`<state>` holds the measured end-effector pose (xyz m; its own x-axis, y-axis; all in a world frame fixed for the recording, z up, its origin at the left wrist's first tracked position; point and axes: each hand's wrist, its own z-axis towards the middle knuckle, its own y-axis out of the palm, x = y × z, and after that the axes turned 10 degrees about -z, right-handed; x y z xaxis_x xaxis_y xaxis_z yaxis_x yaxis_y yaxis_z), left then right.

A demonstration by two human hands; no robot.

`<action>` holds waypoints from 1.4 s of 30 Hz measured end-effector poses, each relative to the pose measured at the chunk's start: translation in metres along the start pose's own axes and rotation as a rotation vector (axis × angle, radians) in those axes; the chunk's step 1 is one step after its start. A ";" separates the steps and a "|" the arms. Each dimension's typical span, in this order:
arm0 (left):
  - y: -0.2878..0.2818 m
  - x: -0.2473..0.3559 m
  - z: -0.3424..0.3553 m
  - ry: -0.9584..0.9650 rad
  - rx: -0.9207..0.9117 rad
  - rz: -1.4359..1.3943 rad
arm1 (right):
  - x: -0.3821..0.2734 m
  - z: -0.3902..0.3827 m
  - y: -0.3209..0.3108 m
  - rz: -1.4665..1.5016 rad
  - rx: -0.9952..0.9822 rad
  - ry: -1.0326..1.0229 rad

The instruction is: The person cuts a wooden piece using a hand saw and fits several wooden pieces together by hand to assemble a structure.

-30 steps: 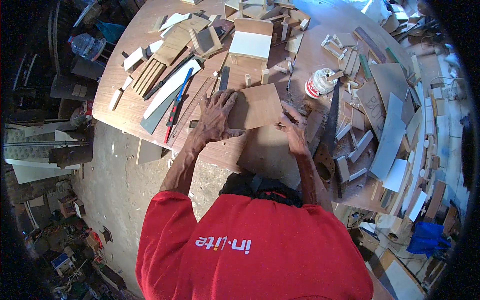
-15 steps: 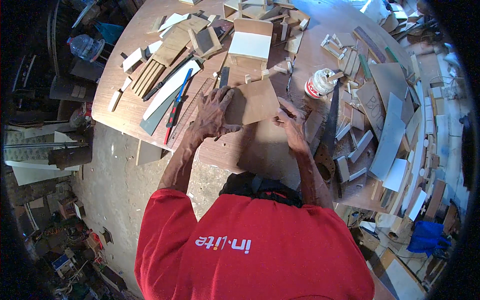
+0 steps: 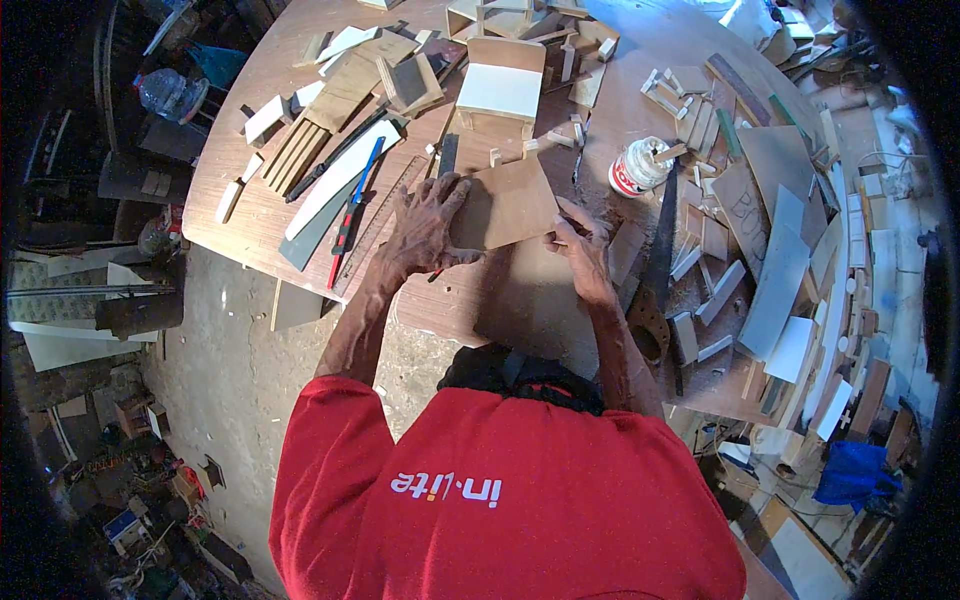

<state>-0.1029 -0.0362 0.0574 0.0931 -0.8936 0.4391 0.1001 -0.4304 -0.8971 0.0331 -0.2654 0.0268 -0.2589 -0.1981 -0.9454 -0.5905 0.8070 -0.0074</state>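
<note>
A thin, square brown wooden board is held between my two hands above the table. My left hand grips its left edge, fingers reaching over the top and thumb along the near side. At the lower right corner, my right hand pinches the board between thumb and fingers. Two small wood blocks show at the far edge of the board; whether they are attached I cannot tell. Just beyond stands a small wooden chair-like piece with a white seat.
A glue jar with a stick in it stands right of the board. A handsaw lies beside it. To the left are a blue-and-red cutter and white strips. Wood offcuts crowd the table's right side.
</note>
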 end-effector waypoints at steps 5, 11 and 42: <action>0.001 -0.003 0.000 0.005 -0.003 -0.043 | 0.002 0.002 0.001 0.000 -0.012 -0.006; 0.000 -0.003 -0.002 0.017 -0.006 -0.048 | 0.001 0.000 0.001 -0.008 0.000 -0.037; 0.093 0.068 -0.072 -0.023 -0.110 -0.214 | 0.006 0.046 -0.044 -1.023 0.321 -0.237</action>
<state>-0.1585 -0.1467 0.0001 0.1036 -0.7777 0.6201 0.0115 -0.6224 -0.7826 0.0922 -0.2763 0.0069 0.4137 -0.7723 -0.4821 -0.2069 0.4359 -0.8759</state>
